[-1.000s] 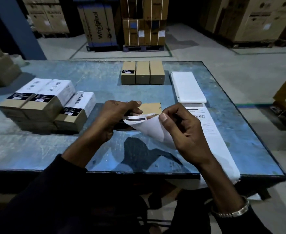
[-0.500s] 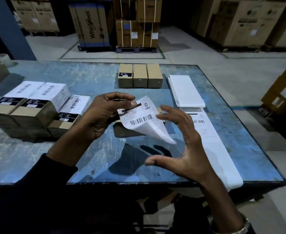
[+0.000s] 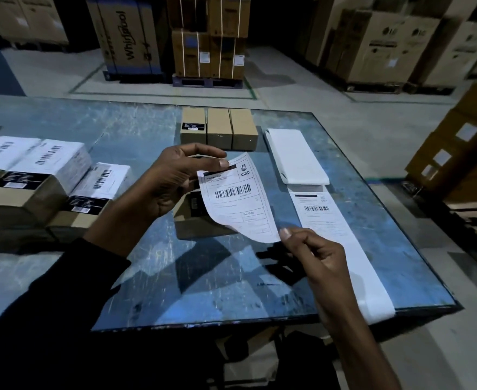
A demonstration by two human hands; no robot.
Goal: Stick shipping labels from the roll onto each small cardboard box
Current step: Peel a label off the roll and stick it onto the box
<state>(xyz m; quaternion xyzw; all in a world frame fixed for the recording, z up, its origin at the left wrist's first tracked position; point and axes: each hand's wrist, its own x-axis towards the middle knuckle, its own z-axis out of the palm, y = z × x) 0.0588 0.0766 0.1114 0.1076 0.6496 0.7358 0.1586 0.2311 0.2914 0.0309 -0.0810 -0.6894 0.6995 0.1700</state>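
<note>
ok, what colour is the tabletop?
Worn, scratched blue tabletop; head view, the only one.

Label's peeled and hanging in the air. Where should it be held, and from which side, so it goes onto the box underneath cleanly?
Hold the label at opposite corners, as it is now: left hand pinching the top edge from the left, right hand pinching the bottom corner from below right. The sheet curls and its print faces up, so fingers at the edges should stay mostly clear of the sticky side. The box lies just beneath it.

- Blue worn table (image 3: 62, 277), scratched top, fills near ground.
- Tall Whirlpool carton (image 3: 127, 35), far left of centre, on floor.
- Strapped brown cartons on pallet (image 3: 209, 49), just right of it.
- LG cartons (image 3: 394, 43), far right.
- Stacked cartons with white tags (image 3: 462, 147), right edge.
</note>
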